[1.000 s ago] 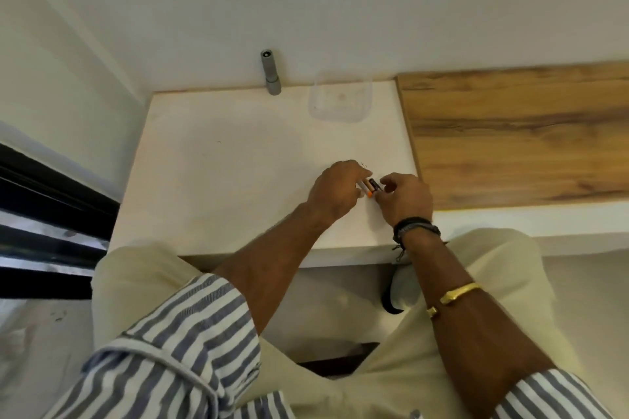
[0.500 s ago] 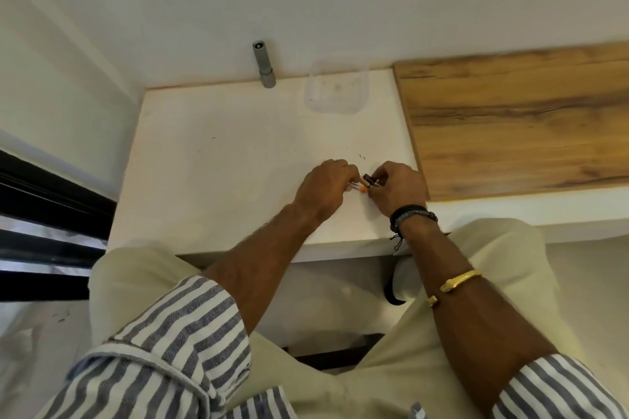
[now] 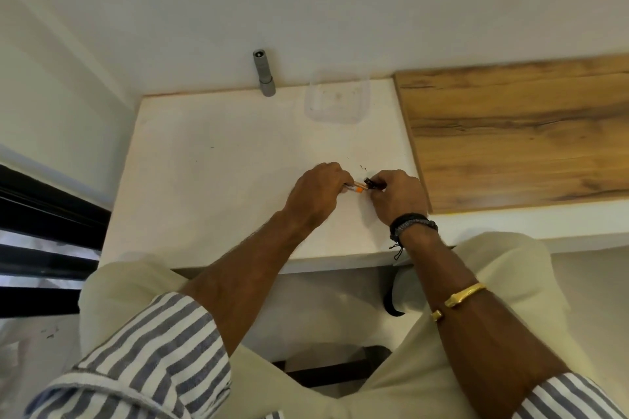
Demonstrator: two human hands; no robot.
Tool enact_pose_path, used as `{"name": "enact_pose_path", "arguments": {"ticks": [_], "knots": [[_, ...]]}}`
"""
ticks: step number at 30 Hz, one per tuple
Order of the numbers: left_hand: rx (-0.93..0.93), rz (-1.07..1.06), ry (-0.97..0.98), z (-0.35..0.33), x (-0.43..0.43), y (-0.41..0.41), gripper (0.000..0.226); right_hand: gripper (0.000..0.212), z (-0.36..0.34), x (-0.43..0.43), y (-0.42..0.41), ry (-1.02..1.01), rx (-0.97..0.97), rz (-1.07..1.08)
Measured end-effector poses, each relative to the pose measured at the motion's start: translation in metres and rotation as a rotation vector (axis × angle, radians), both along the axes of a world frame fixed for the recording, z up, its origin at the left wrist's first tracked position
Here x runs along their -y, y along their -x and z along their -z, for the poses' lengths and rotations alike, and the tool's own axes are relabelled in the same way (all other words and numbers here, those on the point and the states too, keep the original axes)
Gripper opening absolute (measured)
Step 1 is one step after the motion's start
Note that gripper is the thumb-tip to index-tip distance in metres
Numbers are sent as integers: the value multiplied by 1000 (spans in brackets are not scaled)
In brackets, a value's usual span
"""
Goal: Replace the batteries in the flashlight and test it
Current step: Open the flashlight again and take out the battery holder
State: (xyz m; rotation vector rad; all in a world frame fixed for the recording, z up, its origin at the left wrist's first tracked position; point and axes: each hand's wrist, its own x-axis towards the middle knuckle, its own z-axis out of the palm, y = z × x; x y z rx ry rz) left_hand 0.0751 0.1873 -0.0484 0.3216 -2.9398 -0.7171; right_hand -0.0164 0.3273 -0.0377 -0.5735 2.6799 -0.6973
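Note:
A grey flashlight (image 3: pixel 263 73) stands at the back edge of the white table (image 3: pixel 211 160), leaning against the wall. Over the table's right part, my left hand (image 3: pixel 318 190) pinches thin batteries (image 3: pixel 356 186) with orange ends. My right hand (image 3: pixel 396 194) grips a small black holder (image 3: pixel 371 184) right beside them. The batteries' orange tips touch or nearly touch the black piece. Most of both objects is hidden inside my fingers.
A clear plastic container (image 3: pixel 337 100) sits at the back of the table, right of the flashlight. A wooden board (image 3: pixel 517 133) adjoins the table on the right. A dark window frame (image 3: pixel 44 214) lies at the left. My knees are under the table's front edge.
Both hands stay together at the same spot on the table. The batteries and the black piece have shifted slightly between my fingers. The camera view has tilted a little.

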Motion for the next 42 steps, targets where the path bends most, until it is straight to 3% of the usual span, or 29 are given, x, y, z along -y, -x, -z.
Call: {"name": "enact_pose_path", "arguments": {"ticks": [4,9,19,23,27,31,34,38,42], "knots": [[-165,-36,47,-22,26,14,19,14,-18,19,26,130,-53,19],[-231,-136,80,-57,69,60,20,15,-49,72,81,219,-162,-21],[-9,-244,127,-47,125,138,19,23,-44,165,148,-200,-289,-232],[24,-249,132,-35,128,144,20,22,-32,172,153,-270,-314,-277],[-33,-294,50,-28,130,136,21,29,-29,166,155,-188,-254,-225],[-202,-372,-69,-27,123,120,19,29,-32,142,150,136,-233,-77],[-349,-560,-263,-24,116,107,19,30,-29,124,133,304,-197,122],[-325,-832,-435,-18,106,100,25,42,-17,116,112,283,-33,286],[-318,-895,-575,-13,96,101,25,39,-15,118,107,308,14,290]]}}
